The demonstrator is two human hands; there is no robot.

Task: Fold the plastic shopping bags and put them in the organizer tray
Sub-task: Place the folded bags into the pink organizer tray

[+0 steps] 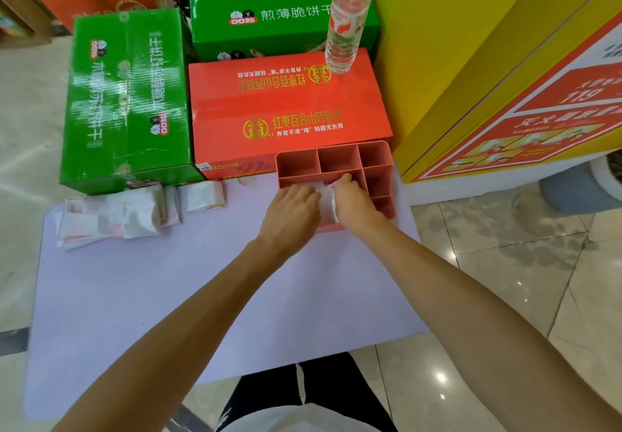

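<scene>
Pushing folded white plastic bag into pink plastic organizer tray; left hand, right hand both pinch it. Bag may puff open, pop out; light tray may slide off table far right corner.

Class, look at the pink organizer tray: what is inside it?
The organizer tray shows three empty back compartments. The left hand and right hand press a folded bag into a nearer compartment; the hands cover what lies beneath.

We note red carton at 12 w/ clear bottle upright on it; green cartons at 10–11.
</scene>
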